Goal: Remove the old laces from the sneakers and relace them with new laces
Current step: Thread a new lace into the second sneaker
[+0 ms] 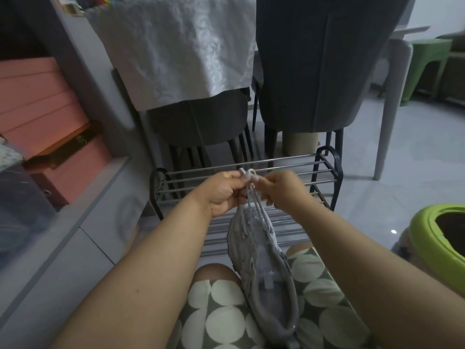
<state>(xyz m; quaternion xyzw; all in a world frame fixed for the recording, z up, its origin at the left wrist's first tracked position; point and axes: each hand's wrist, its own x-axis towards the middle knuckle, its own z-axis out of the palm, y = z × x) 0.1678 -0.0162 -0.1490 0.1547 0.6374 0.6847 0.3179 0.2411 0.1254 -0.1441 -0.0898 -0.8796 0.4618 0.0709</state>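
Note:
A grey sneaker (261, 270) lies on my lap, toe pointing away from me, its opening toward me. A pale lace (253, 200) rises in taut strands from the shoe's eyelets up to my hands. My left hand (221, 192) pinches the lace ends at the top left, and my right hand (281, 190) pinches them from the right, the fingertips almost touching. Small loops of lace stick up between the two hands. A second sneaker is not in view.
A low black metal shoe rack (324, 167) stands right in front of my knees. Behind it are two grey chairs (307, 84), one draped with a white cloth (181, 46). Pink boxes (40, 109) sit at left, a green-rimmed bin (425, 238) at right.

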